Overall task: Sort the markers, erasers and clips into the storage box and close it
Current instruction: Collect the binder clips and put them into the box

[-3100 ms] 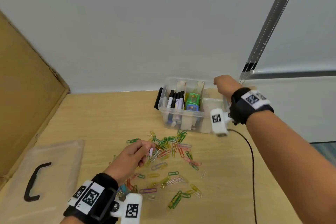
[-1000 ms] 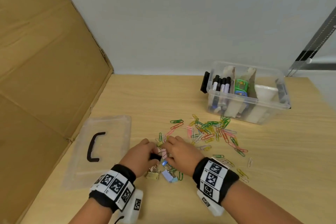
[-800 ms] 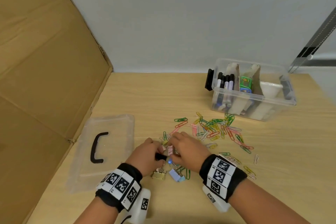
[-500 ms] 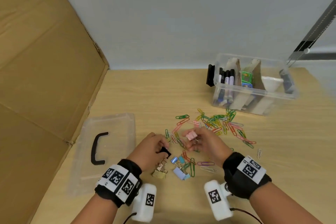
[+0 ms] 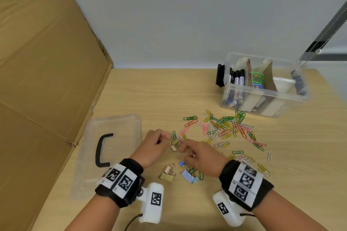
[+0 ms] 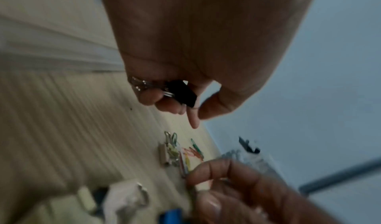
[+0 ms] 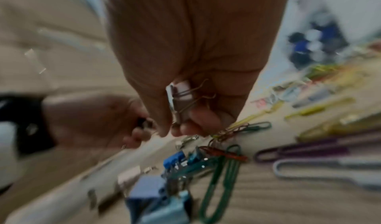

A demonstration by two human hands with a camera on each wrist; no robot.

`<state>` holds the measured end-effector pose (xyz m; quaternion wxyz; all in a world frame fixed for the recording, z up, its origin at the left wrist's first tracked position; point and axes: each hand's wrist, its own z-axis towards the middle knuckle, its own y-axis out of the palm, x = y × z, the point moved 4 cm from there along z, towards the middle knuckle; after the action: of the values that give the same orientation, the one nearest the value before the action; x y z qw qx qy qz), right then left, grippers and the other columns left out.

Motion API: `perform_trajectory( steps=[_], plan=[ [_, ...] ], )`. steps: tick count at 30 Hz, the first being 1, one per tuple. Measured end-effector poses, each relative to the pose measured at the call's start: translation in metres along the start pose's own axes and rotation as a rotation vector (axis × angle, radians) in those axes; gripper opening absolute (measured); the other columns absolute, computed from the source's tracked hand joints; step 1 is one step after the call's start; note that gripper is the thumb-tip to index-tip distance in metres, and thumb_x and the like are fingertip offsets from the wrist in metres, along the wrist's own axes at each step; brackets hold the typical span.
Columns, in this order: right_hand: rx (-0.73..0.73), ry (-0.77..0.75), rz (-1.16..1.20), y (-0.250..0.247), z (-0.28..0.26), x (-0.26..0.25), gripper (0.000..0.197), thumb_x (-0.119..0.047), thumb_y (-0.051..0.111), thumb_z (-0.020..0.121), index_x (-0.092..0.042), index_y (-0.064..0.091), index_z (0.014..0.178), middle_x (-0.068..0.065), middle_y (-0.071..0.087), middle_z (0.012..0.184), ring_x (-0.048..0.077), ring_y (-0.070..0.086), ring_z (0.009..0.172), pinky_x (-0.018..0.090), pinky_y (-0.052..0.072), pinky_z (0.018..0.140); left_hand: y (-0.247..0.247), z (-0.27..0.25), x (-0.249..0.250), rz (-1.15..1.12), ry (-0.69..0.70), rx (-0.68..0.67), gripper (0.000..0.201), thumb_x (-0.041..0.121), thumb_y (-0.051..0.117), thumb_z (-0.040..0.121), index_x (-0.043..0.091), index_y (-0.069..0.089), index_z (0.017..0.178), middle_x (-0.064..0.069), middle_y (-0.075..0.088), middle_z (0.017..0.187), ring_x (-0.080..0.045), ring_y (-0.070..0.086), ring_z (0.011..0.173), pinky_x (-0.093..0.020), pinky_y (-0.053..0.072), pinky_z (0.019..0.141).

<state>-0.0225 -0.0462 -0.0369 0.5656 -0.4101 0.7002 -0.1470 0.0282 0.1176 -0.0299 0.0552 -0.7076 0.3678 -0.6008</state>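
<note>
Gathering binder clips: left hand curls round a black binder clip; right hand pinches a pale one. Loose binder clips on desk nearest, paper clips beyond, storage box farthest, open. Risk: full fingers drop clips while reaching for more.

Office-style desk corner set up for recording

A pale wood-grain counter against a plain grey-white wall, with stationery (paper clips, markers) and a big cardboard sheet propped along the left edge.
</note>
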Motion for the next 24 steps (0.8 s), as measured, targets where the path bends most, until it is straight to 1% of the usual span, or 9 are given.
perform_trajectory(
  steps=[2,4,6,8,11,14,18,21,24],
  plan=[
    [-0.028,0.008,-0.198,0.007,0.000,-0.010,0.031,-0.036,0.059,0.090,-0.016,0.052,0.113,-0.004,0.050,0.081,0.018,0.049,0.077,0.027,0.038,0.059,0.006,0.005,0.001,0.262,0.088,-0.003,0.024,0.025,0.055,0.091,0.022,0.052,0.114,0.004,0.044,0.109,-0.005,0.051,0.096,-0.015,0.044,0.086],
    [-0.013,0.015,-0.339,0.012,0.004,-0.017,0.036,-0.038,0.057,0.090,-0.011,0.051,0.113,0.005,0.056,0.097,0.024,0.052,0.084,0.030,0.037,0.064,0.014,0.010,0.003,0.430,0.142,-0.020,0.038,0.030,0.062,0.086,0.024,0.047,0.120,0.005,0.041,0.116,-0.010,0.053,0.103,-0.029,0.048,0.091],
    [0.021,0.002,-0.397,0.014,0.007,-0.021,0.029,-0.029,0.053,0.092,-0.008,0.052,0.111,0.011,0.057,0.111,0.029,0.056,0.095,0.030,0.037,0.068,0.019,0.013,0.007,0.519,0.166,-0.044,0.042,0.027,0.066,0.083,0.023,0.046,0.120,0.002,0.042,0.118,-0.015,0.056,0.101,-0.034,0.050,0.087],
    [0.022,-0.015,-0.393,0.014,0.008,-0.021,0.024,-0.024,0.051,0.091,-0.007,0.054,0.108,0.011,0.057,0.112,0.028,0.056,0.095,0.030,0.038,0.069,0.022,0.015,0.009,0.575,0.165,-0.067,0.038,0.024,0.066,0.083,0.021,0.047,0.116,0.000,0.043,0.118,-0.019,0.057,0.099,-0.036,0.050,0.084],
    [0.047,-0.038,-0.229,0.009,0.007,-0.014,0.016,-0.021,0.053,0.089,-0.007,0.058,0.093,0.008,0.058,0.097,0.023,0.053,0.083,0.033,0.046,0.071,0.022,0.015,0.009,0.588,0.137,-0.078,0.034,0.026,0.062,0.085,0.020,0.047,0.115,-0.002,0.047,0.115,-0.020,0.057,0.096,-0.035,0.050,0.084],
    [0.100,-0.043,-0.092,-0.002,0.003,-0.001,0.010,-0.021,0.058,0.088,-0.012,0.058,0.083,0.003,0.059,0.088,0.019,0.056,0.080,0.029,0.046,0.073,0.022,0.013,0.007,0.599,0.113,-0.096,0.035,0.028,0.061,0.085,0.019,0.047,0.116,-0.002,0.049,0.113,-0.021,0.058,0.094,-0.036,0.050,0.082],
    [0.057,-0.069,-0.138,-0.006,-0.002,0.007,0.020,-0.030,0.065,0.085,-0.017,0.058,0.098,-0.003,0.050,0.090,0.017,0.053,0.081,0.028,0.044,0.072,0.021,0.012,0.005,0.565,0.083,-0.129,0.036,0.027,0.060,0.083,0.020,0.045,0.115,-0.001,0.049,0.105,-0.022,0.059,0.088,-0.036,0.051,0.078],
    [-0.016,-0.094,-0.277,0.004,-0.004,0.003,0.028,-0.033,0.062,0.088,-0.020,0.056,0.112,-0.007,0.044,0.097,0.015,0.049,0.089,0.026,0.036,0.070,0.021,0.011,0.005,0.552,0.087,-0.135,0.034,0.027,0.059,0.083,0.022,0.045,0.113,0.003,0.045,0.099,-0.020,0.059,0.085,-0.031,0.049,0.074],
    [0.009,-0.146,-0.366,0.007,-0.002,-0.004,0.019,-0.026,0.056,0.091,-0.017,0.057,0.108,0.002,0.049,0.106,0.021,0.051,0.094,0.029,0.040,0.071,0.018,0.008,0.004,0.509,0.086,-0.116,0.036,0.026,0.059,0.084,0.021,0.044,0.117,0.003,0.044,0.101,-0.018,0.056,0.082,-0.030,0.047,0.074]
  ],
)
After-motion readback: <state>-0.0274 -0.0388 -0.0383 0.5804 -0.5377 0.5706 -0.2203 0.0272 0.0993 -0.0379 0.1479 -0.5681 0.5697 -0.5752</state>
